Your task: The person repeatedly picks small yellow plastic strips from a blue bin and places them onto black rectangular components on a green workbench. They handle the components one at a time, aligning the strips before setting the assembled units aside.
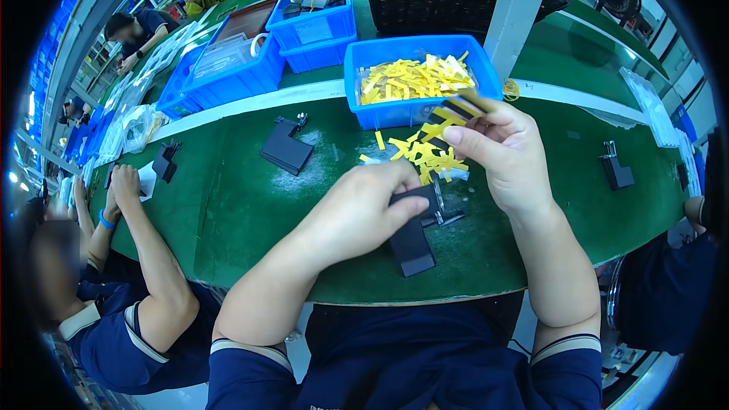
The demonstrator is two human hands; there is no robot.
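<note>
My left hand (357,209) is closed on a black L-shaped part (414,252) with a metal hinge (438,203) at its upper end, low over the near edge of the green table. Pinched between the thumb and fingers of my right hand (507,153) are yellow and black strips (446,120), partly smeared by motion. They hang above a loose pile of short yellow strips (427,156) on the table. Just beyond the pile, a blue bin (391,115) holds many more yellow strips.
Another black hinged part (287,150) lies to the left, and a similar one (619,173) to the right. Blue crates (231,83) stand at the back left. A white post (520,15) rises behind the bin. A co-worker's hands (125,182) work at the far left.
</note>
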